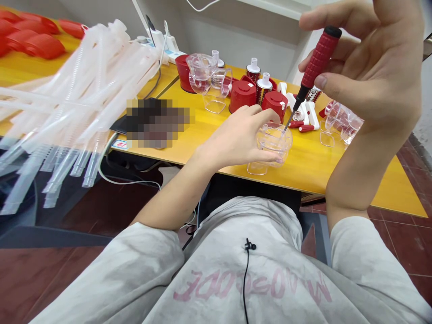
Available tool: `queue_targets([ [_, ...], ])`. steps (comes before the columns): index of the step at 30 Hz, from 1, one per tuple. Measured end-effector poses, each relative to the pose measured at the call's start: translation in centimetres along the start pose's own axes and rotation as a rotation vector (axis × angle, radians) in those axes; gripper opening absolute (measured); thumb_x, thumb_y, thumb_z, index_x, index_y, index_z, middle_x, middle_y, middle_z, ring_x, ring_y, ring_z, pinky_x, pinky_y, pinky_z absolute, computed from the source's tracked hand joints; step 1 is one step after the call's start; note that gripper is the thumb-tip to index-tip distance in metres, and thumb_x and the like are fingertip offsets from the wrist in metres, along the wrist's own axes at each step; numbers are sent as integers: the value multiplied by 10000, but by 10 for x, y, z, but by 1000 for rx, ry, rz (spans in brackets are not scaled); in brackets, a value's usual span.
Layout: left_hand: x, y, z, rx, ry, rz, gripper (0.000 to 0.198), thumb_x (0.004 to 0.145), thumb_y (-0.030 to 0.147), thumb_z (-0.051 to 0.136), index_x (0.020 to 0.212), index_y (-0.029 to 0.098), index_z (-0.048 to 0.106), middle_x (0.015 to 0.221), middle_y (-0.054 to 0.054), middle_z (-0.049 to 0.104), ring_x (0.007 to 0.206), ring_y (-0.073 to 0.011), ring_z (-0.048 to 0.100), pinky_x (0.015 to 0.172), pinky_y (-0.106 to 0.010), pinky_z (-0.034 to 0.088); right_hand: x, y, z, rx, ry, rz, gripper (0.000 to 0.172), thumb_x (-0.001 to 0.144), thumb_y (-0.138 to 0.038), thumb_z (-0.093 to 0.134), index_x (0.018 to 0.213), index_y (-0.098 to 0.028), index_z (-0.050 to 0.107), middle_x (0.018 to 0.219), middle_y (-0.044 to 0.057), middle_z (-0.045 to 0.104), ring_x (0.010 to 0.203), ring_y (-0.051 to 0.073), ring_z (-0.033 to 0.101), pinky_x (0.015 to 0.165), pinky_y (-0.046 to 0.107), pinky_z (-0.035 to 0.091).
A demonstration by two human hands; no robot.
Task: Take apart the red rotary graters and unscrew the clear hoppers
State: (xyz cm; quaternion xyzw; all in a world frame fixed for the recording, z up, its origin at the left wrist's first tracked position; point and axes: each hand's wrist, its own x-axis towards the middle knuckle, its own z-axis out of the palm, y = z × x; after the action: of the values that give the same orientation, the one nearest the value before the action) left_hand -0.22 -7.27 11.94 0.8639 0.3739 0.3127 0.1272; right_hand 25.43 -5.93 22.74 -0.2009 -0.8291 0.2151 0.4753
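Note:
My left hand (238, 137) grips the rim of a clear plastic housing (281, 143) near the front edge of the yellow table. Its fingers wrap round the far side and the thumb lies on the near side. In my right hand (374, 67), raised above the housing, is a screwdriver (317, 60) with a red and black handle, held between thumb and fingers. The screwdriver slants down to the left, its tip inside the housing's top. Whether a screw sits under the tip is too small to tell.
Behind the housing stand red cups (242, 95), perforated metal drums with white tops (264, 85) and white crank handles (312, 114). Other clear housings are at the back (211, 78) and right (342, 119). Long translucent plastic pieces (77, 90) are heaped left, beside red parts (43, 42).

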Motion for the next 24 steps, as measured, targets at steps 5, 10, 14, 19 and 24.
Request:
queue_targets([
  [5,-1,1,0,2,1,-16,728,807,501,1078,1418,269,759,1415,-120,785,1322,-388,720,1233,-514,537,0,-2,1,-14,26,-17,714,851,-174,732,1511,-437,809,1638,-121,694,1584,250,730,1092,333,795],
  [10,-1,1,-1,-3,1,-15,734,813,525,1077,1423,267,759,1406,-120,783,1314,-389,715,1226,-510,538,6,4,-1,-1,-63,-2,579,836,-279,883,1375,-492,870,1479,-90,811,1508,302,785,1076,396,820],
  [14,-1,1,0,0,5,-9,731,819,514,1077,1425,255,761,1400,-122,780,1315,-387,717,1225,-507,538,13,20,-7,-51,-52,-48,464,819,-520,1043,1267,-478,928,1268,-10,885,1168,321,872,1033,453,817],
  [19,-1,1,0,3,6,-11,729,809,518,1084,1418,275,764,1397,-115,785,1319,-391,721,1228,-514,541,14,27,-13,-221,9,-70,492,818,-740,1050,1233,-496,946,1304,-21,865,1111,306,842,947,447,800],
  [24,0,0,0,-5,-2,-4,723,811,509,1083,1412,268,762,1411,-123,782,1326,-396,722,1240,-521,535,7,11,-8,-116,11,-37,486,919,-479,988,1397,-485,905,1420,-79,796,1309,220,768,1017,304,757],
])
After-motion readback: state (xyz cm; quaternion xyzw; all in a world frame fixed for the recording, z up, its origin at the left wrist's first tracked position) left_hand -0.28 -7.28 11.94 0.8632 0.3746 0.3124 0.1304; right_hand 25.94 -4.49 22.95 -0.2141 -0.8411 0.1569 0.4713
